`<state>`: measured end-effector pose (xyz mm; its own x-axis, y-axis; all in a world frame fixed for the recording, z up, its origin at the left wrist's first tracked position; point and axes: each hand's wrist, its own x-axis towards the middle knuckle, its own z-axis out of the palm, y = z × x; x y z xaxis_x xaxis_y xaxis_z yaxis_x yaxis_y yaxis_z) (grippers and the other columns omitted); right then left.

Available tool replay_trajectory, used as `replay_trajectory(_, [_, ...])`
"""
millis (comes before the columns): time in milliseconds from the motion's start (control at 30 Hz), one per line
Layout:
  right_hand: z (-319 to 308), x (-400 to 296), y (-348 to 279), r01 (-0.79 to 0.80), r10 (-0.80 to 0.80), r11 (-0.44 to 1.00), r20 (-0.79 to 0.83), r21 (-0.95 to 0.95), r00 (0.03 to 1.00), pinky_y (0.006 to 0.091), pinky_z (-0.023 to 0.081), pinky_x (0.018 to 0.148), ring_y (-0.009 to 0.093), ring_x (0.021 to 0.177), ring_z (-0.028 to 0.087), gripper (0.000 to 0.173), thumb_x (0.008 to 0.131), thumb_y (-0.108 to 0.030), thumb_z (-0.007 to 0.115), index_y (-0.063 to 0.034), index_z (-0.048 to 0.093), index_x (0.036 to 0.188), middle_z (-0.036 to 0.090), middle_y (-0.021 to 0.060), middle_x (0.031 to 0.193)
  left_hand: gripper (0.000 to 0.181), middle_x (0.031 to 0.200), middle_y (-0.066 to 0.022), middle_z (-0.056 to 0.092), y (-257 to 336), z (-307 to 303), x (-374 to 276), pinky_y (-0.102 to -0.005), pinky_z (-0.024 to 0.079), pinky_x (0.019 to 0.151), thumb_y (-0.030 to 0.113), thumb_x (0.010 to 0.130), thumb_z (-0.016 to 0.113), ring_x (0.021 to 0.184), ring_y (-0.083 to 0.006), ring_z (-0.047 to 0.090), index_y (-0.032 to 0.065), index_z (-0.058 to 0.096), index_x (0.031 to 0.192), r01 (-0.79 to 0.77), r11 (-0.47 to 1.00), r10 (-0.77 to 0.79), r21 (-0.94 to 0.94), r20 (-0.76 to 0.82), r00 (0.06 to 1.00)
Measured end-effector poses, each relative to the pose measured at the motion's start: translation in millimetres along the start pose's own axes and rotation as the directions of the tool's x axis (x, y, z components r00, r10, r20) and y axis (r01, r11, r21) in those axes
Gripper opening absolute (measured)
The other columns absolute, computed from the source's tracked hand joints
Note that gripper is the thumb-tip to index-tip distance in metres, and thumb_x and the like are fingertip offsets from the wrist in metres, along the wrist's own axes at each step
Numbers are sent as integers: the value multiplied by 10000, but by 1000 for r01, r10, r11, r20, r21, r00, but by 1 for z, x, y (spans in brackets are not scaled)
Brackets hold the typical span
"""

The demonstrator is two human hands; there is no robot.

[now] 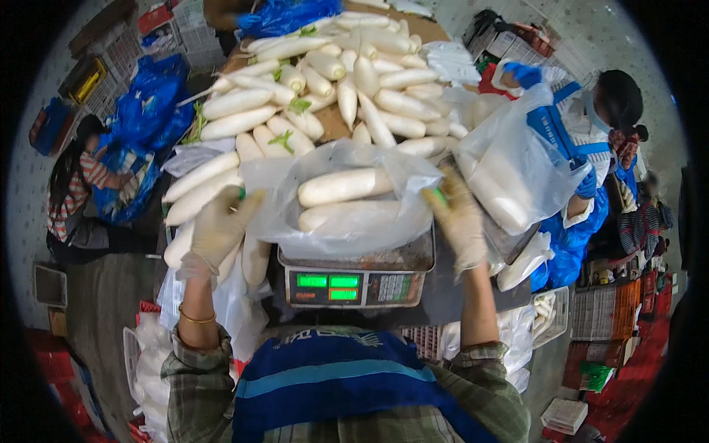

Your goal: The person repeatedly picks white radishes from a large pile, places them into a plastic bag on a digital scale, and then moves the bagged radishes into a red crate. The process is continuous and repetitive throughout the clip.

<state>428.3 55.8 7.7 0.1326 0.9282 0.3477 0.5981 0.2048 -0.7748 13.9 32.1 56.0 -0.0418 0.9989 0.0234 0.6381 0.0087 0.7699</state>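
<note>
A clear plastic bag (354,242) with two white daikon radishes (343,188) inside rests on a digital weighing scale (354,285) with lit green displays. Its mouth is spread wide between my gloved hands. My left hand (221,227) pinches the bag's left edge. At the opposite edge, my right hand (457,216) grips the plastic between thumb and fingers. Both gloves are pale and thin. Just beyond the bag lies a large heap of daikon radishes (365,77), some with green leaf stubs. More radishes lie under and beside my left hand.
On the right, a co-worker's blue-gloved hand (585,180) holds a filled plastic bag (507,160). Flat plastic bags (451,61) lie at the far right of the heap. Another person (83,183) sits at left beside blue sacks (158,94). White crates (551,318) stand low at right.
</note>
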Motion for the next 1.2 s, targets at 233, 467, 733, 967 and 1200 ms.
replay_trajectory(233, [-37,56,-117,20,47,564,-56,825,997,375,531,950,222,979,688,296,962,-216,652,34,659,1120,717,123,1067,390,1190,-105,694,93,-12,38,-358,508,987,255,1041,567,1109,-183,643,-16,599,1319,-78,208,157,-975,-46,987])
replay_trajectory(467, [-49,15,-142,-170,-54,778,334,605,941,378,451,1082,229,1248,604,555,999,-303,653,1,516,1443,608,135,1396,424,1249,-173,676,114,15,38,-411,511,1026,269,1041,534,1133,-280,656,-44,582,1324,319,-115,442,-941,239,865])
replay_trajectory(733, [-44,3,-170,570,-551,821,298,28,779,441,538,818,402,944,658,391,988,-301,655,-39,651,1278,684,191,1133,437,935,-226,699,110,32,11,-395,526,867,324,1065,430,936,-327,683,-60,616,1160,328,418,585,-847,528,615])
replay_trajectory(967, [-12,-3,-154,-169,-269,812,615,558,741,395,523,897,281,1039,678,569,1060,-517,471,-110,556,1448,682,125,1264,474,1030,-149,678,118,44,-19,-346,499,855,379,1067,513,938,-236,626,-16,602,1312,7,739,444,-674,495,747])
replay_trajectory(1200, [1,-8,-109,-254,-228,857,773,448,593,284,519,920,168,1002,674,522,1044,-408,583,-165,532,1503,666,54,1374,431,1069,-82,700,109,37,3,-322,512,898,366,1093,491,950,-167,637,10,667,1260,-108,797,575,-594,692,437])
